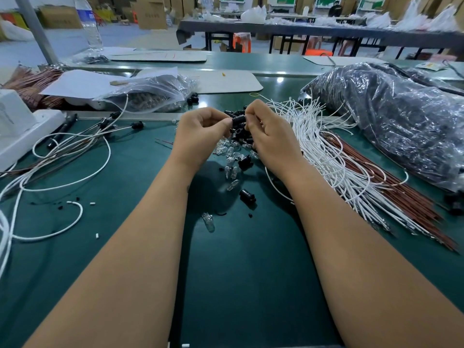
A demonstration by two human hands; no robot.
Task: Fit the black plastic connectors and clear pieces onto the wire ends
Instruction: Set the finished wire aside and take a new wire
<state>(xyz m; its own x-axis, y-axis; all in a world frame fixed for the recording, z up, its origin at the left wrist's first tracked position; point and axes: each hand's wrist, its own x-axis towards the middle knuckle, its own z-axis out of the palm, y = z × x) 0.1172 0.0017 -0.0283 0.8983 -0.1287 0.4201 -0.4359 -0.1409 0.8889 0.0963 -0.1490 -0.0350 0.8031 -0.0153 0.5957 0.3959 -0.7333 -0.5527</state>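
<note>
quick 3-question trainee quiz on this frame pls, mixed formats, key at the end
1. True or false: both the left hand and the right hand are on the black connector.
2. The loose bundle of white wires lies on which side of the hands? A) the person's left B) the person's right C) nearer the body than the hands
3. Fill in: the clear pieces lie scattered on the ___ mat below the hands.

Key: 1 true; 2 B; 3 green
</note>
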